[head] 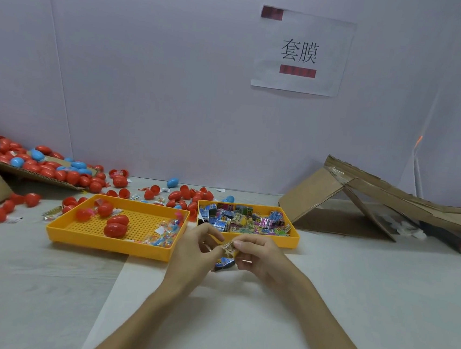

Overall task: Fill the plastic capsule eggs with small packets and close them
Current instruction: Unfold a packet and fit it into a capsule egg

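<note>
My left hand (192,251) and my right hand (256,257) meet in front of the two yellow trays, both pinching a small crinkled packet (228,247) between their fingertips. A second, blue-printed packet (223,263) hangs below, partly hidden between the hands. The right yellow tray (293,241) is full of colourful small packets (243,219). The left yellow tray (110,243) holds a few closed red capsule eggs (116,226) and loose clear-wrapped bits (166,234).
Many red and some blue eggs (44,165) lie on a flat cardboard sheet at the back left and spill over the table behind the trays. A folded cardboard box (362,198) stands at the back right. A paper sign (301,51) hangs on the wall.
</note>
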`<state>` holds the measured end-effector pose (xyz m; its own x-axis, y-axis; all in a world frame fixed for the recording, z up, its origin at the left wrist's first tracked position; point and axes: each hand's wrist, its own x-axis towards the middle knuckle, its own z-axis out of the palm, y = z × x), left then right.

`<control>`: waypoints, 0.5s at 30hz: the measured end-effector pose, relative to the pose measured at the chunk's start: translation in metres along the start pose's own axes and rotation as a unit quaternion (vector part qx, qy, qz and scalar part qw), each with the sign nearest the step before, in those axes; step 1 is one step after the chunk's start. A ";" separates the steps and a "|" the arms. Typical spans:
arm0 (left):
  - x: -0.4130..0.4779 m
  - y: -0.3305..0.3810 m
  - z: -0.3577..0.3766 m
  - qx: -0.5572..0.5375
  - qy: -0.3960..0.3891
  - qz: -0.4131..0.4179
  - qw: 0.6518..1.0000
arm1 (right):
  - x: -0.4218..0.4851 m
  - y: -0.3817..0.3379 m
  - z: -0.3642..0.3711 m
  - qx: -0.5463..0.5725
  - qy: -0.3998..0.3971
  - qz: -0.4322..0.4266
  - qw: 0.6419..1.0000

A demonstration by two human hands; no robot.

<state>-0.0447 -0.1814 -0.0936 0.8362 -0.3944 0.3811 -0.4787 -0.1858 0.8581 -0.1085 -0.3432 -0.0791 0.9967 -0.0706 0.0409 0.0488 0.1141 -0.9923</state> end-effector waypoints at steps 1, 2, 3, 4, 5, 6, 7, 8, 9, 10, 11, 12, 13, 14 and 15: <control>0.000 0.000 0.000 0.019 0.002 0.016 1.000 | 0.000 -0.001 0.000 0.007 0.010 -0.004 1.000; -0.001 0.000 0.001 0.035 0.004 0.031 0.999 | 0.000 -0.002 -0.001 0.020 0.022 -0.009 1.000; -0.001 0.000 0.001 0.047 0.004 0.045 0.998 | 0.000 -0.003 -0.002 0.036 0.031 -0.013 0.999; -0.002 0.001 0.001 0.053 0.003 0.056 0.997 | 0.000 -0.003 -0.003 0.049 0.034 -0.016 0.998; -0.002 0.002 0.001 0.053 -0.001 0.065 0.997 | 0.000 -0.003 -0.003 0.054 0.033 -0.017 0.998; -0.002 0.002 0.001 0.048 -0.006 0.071 0.996 | 0.000 -0.003 -0.004 0.055 0.032 -0.015 0.998; -0.002 0.004 0.000 0.042 -0.008 0.077 0.996 | 0.000 -0.003 -0.004 0.055 0.032 -0.014 0.998; -0.003 0.006 -0.002 0.036 -0.003 0.083 0.996 | -0.001 -0.003 -0.004 0.055 0.036 -0.014 0.998; -0.004 0.008 -0.005 0.042 0.019 0.095 0.994 | 0.000 -0.003 -0.004 0.052 0.043 -0.014 0.998; -0.003 0.010 -0.009 0.076 0.068 0.117 0.988 | 0.000 -0.003 -0.004 0.048 0.051 -0.016 0.997; -0.003 0.011 -0.015 0.138 0.138 0.142 0.970 | 0.000 -0.002 -0.005 0.043 0.060 -0.017 0.997; -0.001 0.012 -0.022 0.206 0.216 0.156 0.941 | 0.001 -0.002 -0.006 0.042 0.069 -0.017 0.997; 0.001 0.012 -0.030 0.264 0.288 0.141 0.910 | 0.001 -0.002 -0.007 0.042 0.078 -0.016 0.996; 0.003 0.011 -0.039 0.305 0.335 0.100 0.886 | 0.002 -0.001 -0.008 0.044 0.086 -0.013 0.995; 0.006 0.008 -0.049 0.330 0.351 0.043 0.876 | 0.003 -0.001 -0.009 0.044 0.092 -0.012 0.995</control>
<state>-0.0298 -0.1411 -0.0677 0.6377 0.1748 0.7502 -0.4046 -0.7527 0.5193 -0.1063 -0.3529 -0.0787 0.9667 -0.2534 0.0346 0.0864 0.1963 -0.9767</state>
